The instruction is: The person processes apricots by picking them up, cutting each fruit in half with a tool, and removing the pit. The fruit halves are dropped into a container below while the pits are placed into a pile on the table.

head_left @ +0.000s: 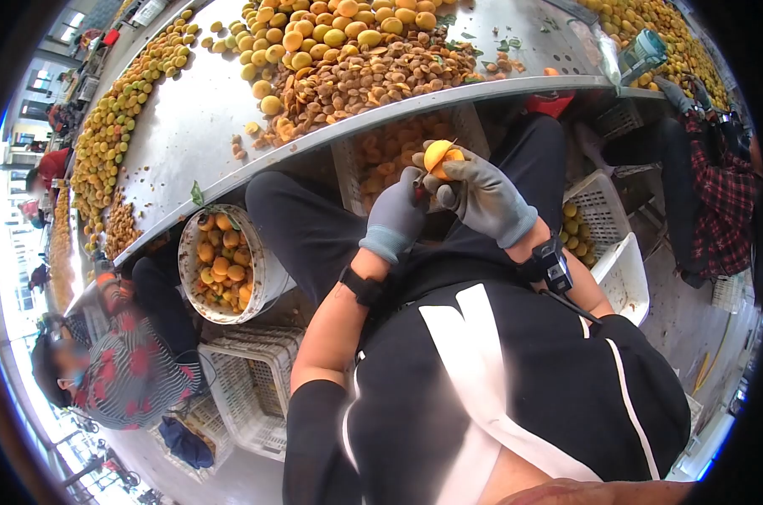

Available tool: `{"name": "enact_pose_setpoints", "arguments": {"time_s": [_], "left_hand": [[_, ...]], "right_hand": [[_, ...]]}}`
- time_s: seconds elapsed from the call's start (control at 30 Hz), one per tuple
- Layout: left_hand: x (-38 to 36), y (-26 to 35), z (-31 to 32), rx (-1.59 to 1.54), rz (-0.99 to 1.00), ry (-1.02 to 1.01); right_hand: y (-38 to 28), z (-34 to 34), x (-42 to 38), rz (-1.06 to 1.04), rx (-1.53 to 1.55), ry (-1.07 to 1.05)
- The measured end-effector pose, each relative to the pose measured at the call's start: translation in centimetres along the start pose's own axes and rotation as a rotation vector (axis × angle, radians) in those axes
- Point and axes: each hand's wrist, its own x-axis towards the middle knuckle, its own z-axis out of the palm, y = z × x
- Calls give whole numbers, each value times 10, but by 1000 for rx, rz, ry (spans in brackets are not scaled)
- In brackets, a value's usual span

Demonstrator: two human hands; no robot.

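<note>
Pinching opened apricot (438,157) in right grip (484,192), at the fingertips; located forward and slightly right of left grip (397,212), just beside. Clenching small red item (419,193) in left grip, mostly hidden; cannot tell its long axis

Bright, strongly curved fisheye view
White glare bleaches the background (4,278) left of the metal table (169,105) and gleams on its top; shadow lies beneath; its edge bows inside dark borders.
</note>
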Motion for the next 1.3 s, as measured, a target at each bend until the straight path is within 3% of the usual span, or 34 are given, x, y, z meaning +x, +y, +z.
{"name": "enact_pose_setpoints", "arguments": {"time_s": [0.13, 0.3, 0.43, 0.5, 0.7, 0.83, 0.9, 1.0, 1.13, 1.3], "left_hand": [[-1, 4, -2, -150, 12, -40], [0, -2, 10, -692, -72, -111], [2, -9, 9, -591, -33, -63], [6, -11, 3, -162, -94, -43], [14, -24, 7, 48, -159, -24], [19, -52, 13, 31, -189, -12], [24, -66, 16, 174, -327, -62], [27, -68, 19, 54, -294, -13], [20, -56, 13, -108, -283, 79], [20, -66, 19, -138, -267, 60]], "right_hand": [[-6, -2, -1, 69, 84, -91], [-6, -8, 0, 82, 84, -141], [-3, -10, 0, 44, -4, -105], [0, -14, 2, 33, -30, -78], [2, -37, 14, 39, -105, 119], [5, -40, 13, 93, 122, 70], [0, -23, 12, 91, 164, 55], [-4, -9, 17, 28, 115, 66], [-5, -49, 30, 76, 171, 28], [-8, -49, 27, 18, 95, 119]]}}
